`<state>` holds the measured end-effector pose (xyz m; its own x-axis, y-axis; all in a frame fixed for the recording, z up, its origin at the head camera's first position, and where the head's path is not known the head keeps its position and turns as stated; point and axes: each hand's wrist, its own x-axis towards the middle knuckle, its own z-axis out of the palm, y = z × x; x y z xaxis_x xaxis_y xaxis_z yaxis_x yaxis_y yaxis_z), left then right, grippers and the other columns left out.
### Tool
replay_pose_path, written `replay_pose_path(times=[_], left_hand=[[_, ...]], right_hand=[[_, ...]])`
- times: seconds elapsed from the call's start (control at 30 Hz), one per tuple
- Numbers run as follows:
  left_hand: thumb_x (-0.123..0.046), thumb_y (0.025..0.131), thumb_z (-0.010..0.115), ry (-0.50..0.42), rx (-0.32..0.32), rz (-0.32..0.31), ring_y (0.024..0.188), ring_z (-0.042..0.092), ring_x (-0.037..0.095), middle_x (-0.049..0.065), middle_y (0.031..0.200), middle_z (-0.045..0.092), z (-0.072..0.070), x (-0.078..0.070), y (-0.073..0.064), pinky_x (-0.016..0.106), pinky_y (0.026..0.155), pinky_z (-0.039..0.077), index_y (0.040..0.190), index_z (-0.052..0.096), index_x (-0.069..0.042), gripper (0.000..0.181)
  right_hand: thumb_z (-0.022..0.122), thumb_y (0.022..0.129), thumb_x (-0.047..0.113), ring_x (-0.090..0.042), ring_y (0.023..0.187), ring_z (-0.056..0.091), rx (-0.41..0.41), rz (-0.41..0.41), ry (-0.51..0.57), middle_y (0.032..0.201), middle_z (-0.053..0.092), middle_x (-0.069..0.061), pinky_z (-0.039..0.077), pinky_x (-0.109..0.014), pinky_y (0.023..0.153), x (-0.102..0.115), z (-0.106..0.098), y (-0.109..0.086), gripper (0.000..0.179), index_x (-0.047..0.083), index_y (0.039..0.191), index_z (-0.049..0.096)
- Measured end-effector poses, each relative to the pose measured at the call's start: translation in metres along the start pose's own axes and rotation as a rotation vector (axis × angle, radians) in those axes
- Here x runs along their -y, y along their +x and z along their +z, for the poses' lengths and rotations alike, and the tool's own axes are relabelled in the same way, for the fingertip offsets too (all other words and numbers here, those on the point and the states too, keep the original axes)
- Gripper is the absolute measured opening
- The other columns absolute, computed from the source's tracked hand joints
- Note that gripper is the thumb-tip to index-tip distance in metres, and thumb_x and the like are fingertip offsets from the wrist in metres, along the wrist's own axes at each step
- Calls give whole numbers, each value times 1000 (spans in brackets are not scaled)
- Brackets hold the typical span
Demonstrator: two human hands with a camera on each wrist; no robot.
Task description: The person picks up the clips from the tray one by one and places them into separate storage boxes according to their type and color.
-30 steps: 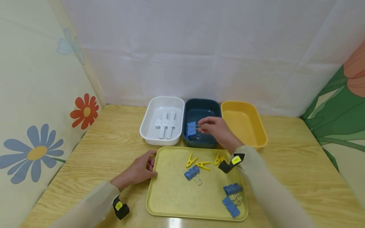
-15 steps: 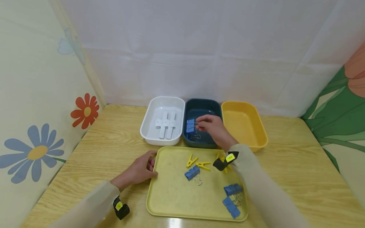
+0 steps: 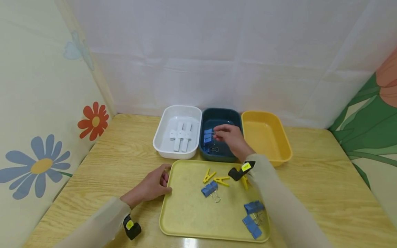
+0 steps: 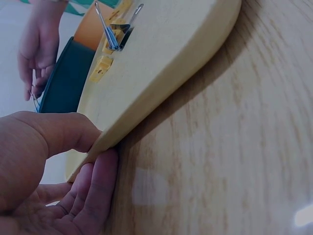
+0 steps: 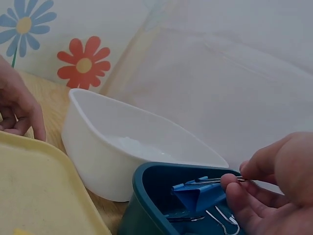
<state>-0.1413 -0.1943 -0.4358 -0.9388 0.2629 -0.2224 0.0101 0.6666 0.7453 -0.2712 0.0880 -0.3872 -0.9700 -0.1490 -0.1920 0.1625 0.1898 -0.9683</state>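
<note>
Yellow wrist tags (image 3: 246, 167): marks too small to read. Right hand (image 3: 231, 136): fingers pinching blue clip (image 3: 208, 135) over teal bin (image 3: 221, 121), just beyond tray (image 3: 186, 213). Left hand (image 3: 152, 184): fingers clamped on tray's left rim.

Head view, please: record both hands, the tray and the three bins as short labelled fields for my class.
Left hand: grips the tray by its left edge
Right hand: holds a blue binder clip by its wire handles, over or inside the teal bin
On tray: three blue clips, at least three yellow clothespins
In white bin: white pieces
In teal bin: wire handles of another clip
Yellow bin: right of teal bin
</note>
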Motion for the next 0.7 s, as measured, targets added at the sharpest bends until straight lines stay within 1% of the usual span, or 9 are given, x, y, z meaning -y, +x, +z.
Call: replay_pose_path(times=[0.17, 0.37, 0.5, 0.7], left_hand=[[-2, 74, 75, -3, -2, 1, 78, 51, 15, 6, 92, 53, 0, 0, 0, 21, 65, 43, 137, 39, -1, 72], [-1, 74, 75, -9, -6, 2, 78, 51, 14, 6, 91, 53, 0, 0, 0, 21, 65, 44, 138, 39, -1, 72], [-1, 74, 74, -6, -9, 15, 77, 51, 13, 6, 91, 53, 0, -1, -1, 20, 65, 43, 137, 40, -1, 72], [-1, 74, 74, -9, -8, 13, 77, 51, 14, 6, 91, 53, 1, -1, -1, 21, 65, 43, 137, 40, -1, 72]], right_hand=[[57, 97, 16, -17, 95, 64, -16, 1, 26, 117, 65, -12, 54, -31, 90, -3, 3, 6, 25, 5, 118, 64], [57, 96, 14, -16, 93, 64, -38, 14, 59, 117, 64, -13, 54, -27, 87, -6, 5, 10, 27, 3, 120, 63], [58, 96, 14, -14, 92, 64, -56, 9, 76, 116, 65, -13, 54, -23, 83, -6, 7, 11, 26, 4, 120, 63], [58, 95, 10, -14, 91, 64, -80, 9, 95, 115, 64, -13, 55, -24, 83, -6, 10, 17, 26, 3, 119, 64]])
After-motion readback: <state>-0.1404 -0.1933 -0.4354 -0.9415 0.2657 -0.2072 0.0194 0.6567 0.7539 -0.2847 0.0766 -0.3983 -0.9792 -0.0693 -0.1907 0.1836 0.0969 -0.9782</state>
